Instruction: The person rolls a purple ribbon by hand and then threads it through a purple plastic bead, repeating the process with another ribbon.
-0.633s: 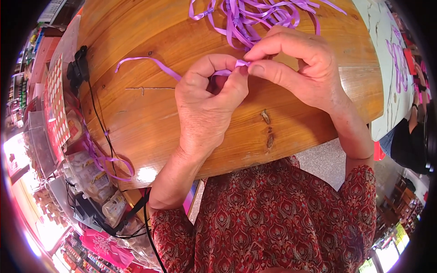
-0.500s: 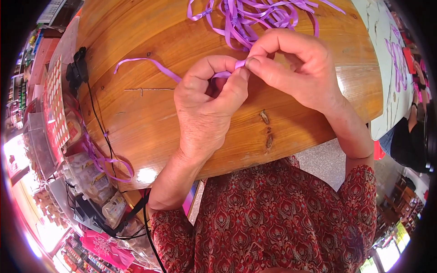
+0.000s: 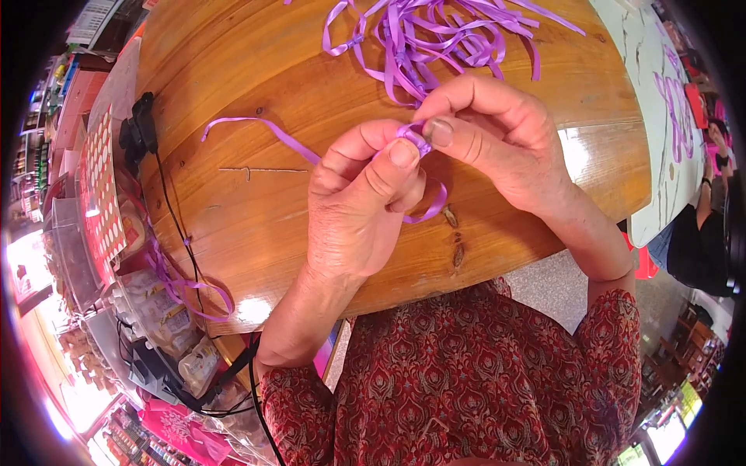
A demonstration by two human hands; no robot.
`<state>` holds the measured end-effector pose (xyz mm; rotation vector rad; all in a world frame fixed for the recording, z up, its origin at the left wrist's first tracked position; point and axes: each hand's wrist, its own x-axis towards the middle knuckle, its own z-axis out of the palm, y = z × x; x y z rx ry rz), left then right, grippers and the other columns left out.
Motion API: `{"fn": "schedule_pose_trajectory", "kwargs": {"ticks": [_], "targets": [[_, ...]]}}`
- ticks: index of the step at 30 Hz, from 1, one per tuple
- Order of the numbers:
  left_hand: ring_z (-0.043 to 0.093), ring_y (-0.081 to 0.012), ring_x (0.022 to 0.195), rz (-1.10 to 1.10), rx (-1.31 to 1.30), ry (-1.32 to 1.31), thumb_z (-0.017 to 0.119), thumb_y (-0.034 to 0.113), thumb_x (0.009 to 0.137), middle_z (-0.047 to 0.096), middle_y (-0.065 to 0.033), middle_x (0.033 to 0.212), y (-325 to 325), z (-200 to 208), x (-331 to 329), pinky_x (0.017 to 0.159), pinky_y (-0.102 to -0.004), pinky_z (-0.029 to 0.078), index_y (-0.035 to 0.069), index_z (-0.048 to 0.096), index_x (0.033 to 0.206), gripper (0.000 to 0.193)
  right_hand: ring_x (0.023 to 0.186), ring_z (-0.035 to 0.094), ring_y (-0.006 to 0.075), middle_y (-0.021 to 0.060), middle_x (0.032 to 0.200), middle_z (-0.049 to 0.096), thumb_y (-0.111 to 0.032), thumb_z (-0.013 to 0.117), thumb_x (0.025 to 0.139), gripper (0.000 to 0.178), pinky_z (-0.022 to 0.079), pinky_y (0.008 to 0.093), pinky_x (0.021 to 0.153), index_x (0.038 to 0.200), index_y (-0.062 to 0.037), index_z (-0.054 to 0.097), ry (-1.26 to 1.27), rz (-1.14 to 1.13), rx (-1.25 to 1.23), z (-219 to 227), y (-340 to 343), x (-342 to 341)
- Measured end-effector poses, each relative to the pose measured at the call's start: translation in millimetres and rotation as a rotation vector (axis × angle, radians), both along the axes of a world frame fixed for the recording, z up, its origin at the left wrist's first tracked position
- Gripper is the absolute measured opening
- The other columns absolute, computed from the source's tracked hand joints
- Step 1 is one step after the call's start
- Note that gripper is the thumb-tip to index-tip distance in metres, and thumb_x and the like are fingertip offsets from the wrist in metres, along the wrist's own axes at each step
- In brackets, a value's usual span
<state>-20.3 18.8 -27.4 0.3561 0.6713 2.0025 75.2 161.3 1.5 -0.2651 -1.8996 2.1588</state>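
Over the middle of the wooden table, both my hands pinch a narrow purple ribbon (image 3: 295, 146) that is bent into a small loop between them. My left hand (image 3: 359, 190) grips the loop between thumb and fingers. Thumb and forefinger of my right hand (image 3: 497, 140) close on the loop's right side. One ribbon end trails left past my left hand, and another curve hangs below the fingers. Just beyond my hands lies a tangled pile of purple ribbons (image 3: 435, 39), some knotted. A thin wire-like tool with a small hook (image 3: 264, 169) rests left of my left hand.
The wooden table (image 3: 233, 233) has a black clip-like device (image 3: 140, 128) with a cable at its left edge. More purple ribbon (image 3: 186, 291) hangs by bagged goods there. A marble-patterned table (image 3: 622, 39) adjoins on the right, where another person's arm (image 3: 705, 198) shows.
Both hands have come slightly lower. The ribbon between my fingers is now curled into a small loop, and a curve of it hangs out below my left fingers.
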Motion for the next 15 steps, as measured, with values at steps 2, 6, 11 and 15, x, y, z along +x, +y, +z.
{"fn": "schedule_pose_trajectory", "kwargs": {"ticks": [2, 6, 11, 15], "targets": [[0.035, -0.0039, 0.053, -0.049, 0.02, -0.047, 0.06, 0.008, 0.088, 0.063, -0.0032, 0.086, -1, -4, -1, 0.047, -0.0198, 0.028, 0.003, 0.061, 0.101, 0.013, 0.088, 0.053, 0.0068, 0.0015, 0.094, 0.058, -0.003, 0.059, 0.088, 0.016, 0.044, 0.022, 0.078, 0.103, 0.0019, 0.058, 0.015, -0.041, 0.059, -1, -4, 1], [0.035, -0.0038, 0.053, -0.037, 0.004, -0.051, 0.06, 0.008, 0.089, 0.062, -0.0018, 0.084, -1, -1, -1, 0.047, -0.0195, 0.028, 0.003, 0.061, 0.101, 0.013, 0.087, 0.055, 0.0104, 0.0047, 0.094, 0.059, 0.002, 0.062, 0.084, 0.019, 0.044, 0.0221, 0.077, 0.103, 0.003, 0.059, 0.254, -0.089, 0.321, 0, -4, 0], [0.037, -0.0033, 0.055, 0.048, -0.089, 0.098, 0.06, 0.008, 0.089, 0.058, 0.0008, 0.076, -2, 9, 3, 0.048, -0.0192, 0.029, 0.002, 0.061, 0.097, 0.011, 0.084, 0.057, 0.0156, 0.0078, 0.091, 0.061, 0.004, 0.065, 0.079, 0.018, 0.044, 0.0245, 0.075, 0.097, 0.0021, 0.063, 0.295, -0.04, 0.558, 6, 5, 0], [0.038, -0.0028, 0.055, 0.032, -0.107, 0.097, 0.06, 0.008, 0.089, 0.057, 0.0015, 0.074, -2, 11, 3, 0.048, -0.019, 0.029, 0.001, 0.061, 0.096, 0.01, 0.084, 0.058, 0.0181, 0.0082, 0.09, 0.061, 0.002, 0.071, 0.073, 0.023, 0.045, 0.0265, 0.072, 0.095, -0.0007, 0.065, 0.311, -0.044, 0.646, 5, 9, 0]]}}
